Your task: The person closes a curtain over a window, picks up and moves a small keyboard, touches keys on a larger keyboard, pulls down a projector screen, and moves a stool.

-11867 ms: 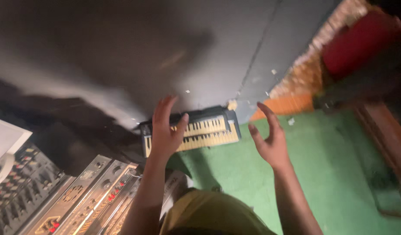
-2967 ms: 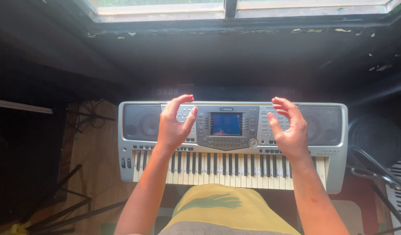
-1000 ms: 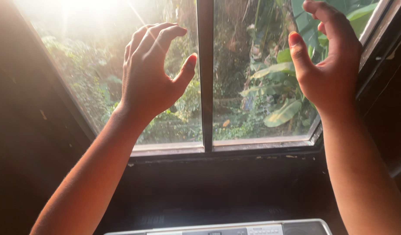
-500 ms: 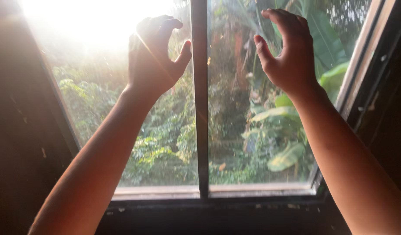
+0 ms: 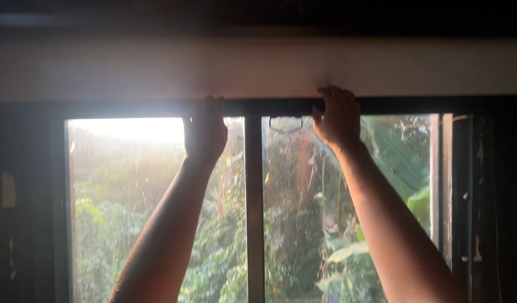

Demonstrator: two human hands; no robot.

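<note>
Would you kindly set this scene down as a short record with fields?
Place: indoors, at a window with a centre bar
Left hand: raised, fingers at the window's top edge under the pale beam
Right hand: raised, fingers curled at the same top edge
Held items: none visible
Outside: green plants, bright sun at the left pane
Lighting: backlit, room dark

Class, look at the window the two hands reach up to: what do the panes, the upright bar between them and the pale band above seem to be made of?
Panes: clear glass, since greenery shows through, with dusty streaks.
Upright bar: dark and backlit; metal or painted wood, cannot tell.
Pale band: smooth and matt, probably painted plaster or wood.
Left hand and right hand touch its lower edge.
</note>
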